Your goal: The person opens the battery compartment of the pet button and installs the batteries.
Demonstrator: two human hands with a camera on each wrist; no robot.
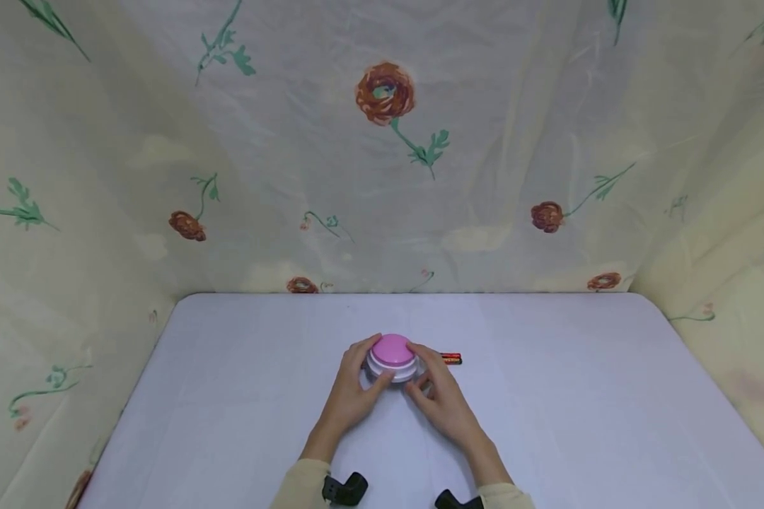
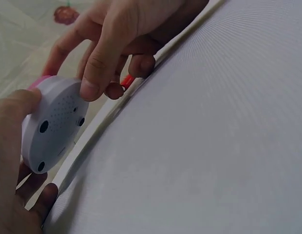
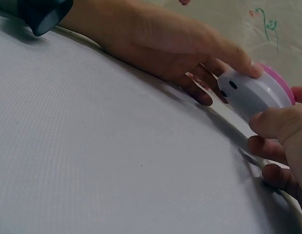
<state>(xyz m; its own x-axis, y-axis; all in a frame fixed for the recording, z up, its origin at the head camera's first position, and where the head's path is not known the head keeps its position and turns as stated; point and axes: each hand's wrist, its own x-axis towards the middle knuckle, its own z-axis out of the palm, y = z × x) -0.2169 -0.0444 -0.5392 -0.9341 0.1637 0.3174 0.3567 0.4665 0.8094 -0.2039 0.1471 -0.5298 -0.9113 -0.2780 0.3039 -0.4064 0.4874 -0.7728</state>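
pink dome on a white round base: a push-button device (image 1: 391, 358), held at mid-table between both hands. left hand (image 1: 351, 391) curls round its left side, thumb at the near edge, fingers behind the far rim. right hand (image 1: 442, 397) grips the right side, thumb on the near rim, fingers wrapped round the far side.

left wrist view: the device (image 2: 52, 127) is tipped, white underside facing the camera, with speaker perforations and dark round feet showing. the left thumb presses its upper left edge; right hand fingers (image 2: 100, 68) pinch the top edge from the other side. it appears lifted off the white table (image 2: 214, 146), though whether any edge touches the surface cannot be told.

right wrist view: the same device (image 3: 255, 92), pink edge to the upper right, white bottom toward the lens, clamped between the left hand (image 3: 160, 44) above and the right thumb (image 3: 277, 124) below.

two red-and-black batteries (image 1: 451, 359) lie side by side on the table just right of the device, beyond the right hand's fingers. floral cloth (image 1: 382, 141) hangs behind and at both sides. beige sleeves and black wrist mounts show at the bottom edge of the head view.
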